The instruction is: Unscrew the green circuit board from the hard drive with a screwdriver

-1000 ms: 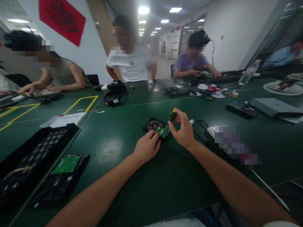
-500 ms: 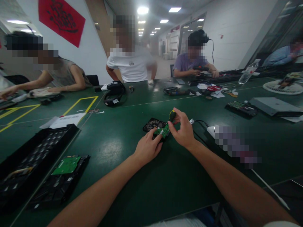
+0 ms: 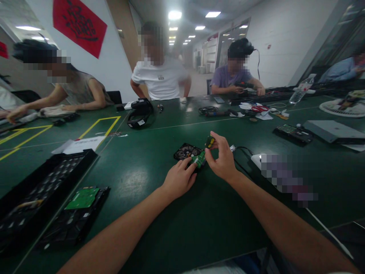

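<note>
A black hard drive (image 3: 184,150) with a green circuit board (image 3: 199,158) lies on the green table in front of me. My left hand (image 3: 179,177) holds the drive's near side, its fingertips pressing on the board's edge. In my right hand (image 3: 221,158) is a screwdriver (image 3: 210,142) with a black and yellow handle, pinched between thumb and fingers. It stands roughly upright above the right end of the board. I cannot make out its tip.
Left of me are a long black tray (image 3: 48,190) and another drive with a green board (image 3: 82,198). A power strip (image 3: 258,161) and cable lie to the right, with another drive (image 3: 293,134) and a grey metal box (image 3: 333,130) beyond. Several people sit or stand around the table.
The screwdriver handle has turned in my right fingers, showing more yellow now. My left hand stays on the drive. The whole view has shifted slightly.
</note>
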The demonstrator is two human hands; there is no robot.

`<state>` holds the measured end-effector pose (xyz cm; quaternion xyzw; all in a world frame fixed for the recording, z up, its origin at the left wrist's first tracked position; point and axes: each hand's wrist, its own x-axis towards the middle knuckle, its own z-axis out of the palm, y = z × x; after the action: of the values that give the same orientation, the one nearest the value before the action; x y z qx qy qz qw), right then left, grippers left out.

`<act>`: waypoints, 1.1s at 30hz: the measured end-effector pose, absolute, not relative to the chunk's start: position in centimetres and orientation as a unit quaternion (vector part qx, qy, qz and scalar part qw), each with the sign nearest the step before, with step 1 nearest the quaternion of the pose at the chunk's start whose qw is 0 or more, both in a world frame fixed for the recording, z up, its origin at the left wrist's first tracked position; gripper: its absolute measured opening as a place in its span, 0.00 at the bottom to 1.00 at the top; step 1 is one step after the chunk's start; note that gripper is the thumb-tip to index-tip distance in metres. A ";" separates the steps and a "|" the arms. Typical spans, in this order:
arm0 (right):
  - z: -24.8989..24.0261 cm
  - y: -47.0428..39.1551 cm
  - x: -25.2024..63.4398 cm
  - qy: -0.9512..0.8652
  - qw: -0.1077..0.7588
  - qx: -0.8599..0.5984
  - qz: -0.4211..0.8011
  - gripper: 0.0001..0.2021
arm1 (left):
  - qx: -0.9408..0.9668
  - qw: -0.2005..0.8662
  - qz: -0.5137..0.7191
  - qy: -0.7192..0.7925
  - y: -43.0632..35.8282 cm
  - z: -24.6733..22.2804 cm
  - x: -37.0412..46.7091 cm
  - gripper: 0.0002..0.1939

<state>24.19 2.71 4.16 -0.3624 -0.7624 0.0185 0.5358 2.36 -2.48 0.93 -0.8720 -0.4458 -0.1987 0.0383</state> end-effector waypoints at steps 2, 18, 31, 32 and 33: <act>4.0 2.8 24.2 -0.761 0.536 -0.364 0.027 0.33 | -0.873 0.039 -0.196 -0.445 -2.5 1.0 2.4 0.19; 3.6 2.9 24.0 -0.747 0.545 -0.379 0.037 0.35 | -0.874 0.032 -0.194 -0.444 -2.5 1.0 2.3 0.18; 4.1 2.7 24.1 -0.751 0.540 -0.380 0.007 0.32 | -0.876 0.024 -0.206 -0.435 -2.3 0.9 2.3 0.20; 4.1 2.7 24.1 -0.750 0.542 -0.380 0.003 0.32 | -0.876 0.025 -0.206 -0.435 -2.3 0.8 2.3 0.21; 4.2 2.6 24.1 -0.750 0.543 -0.377 0.001 0.32 | -0.876 0.026 -0.206 -0.435 -2.3 0.8 2.3 0.22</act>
<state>24.09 2.64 4.17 -0.3769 -0.7503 0.0007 0.5431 2.27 -2.32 0.81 -0.8761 -0.4350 -0.2064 0.0263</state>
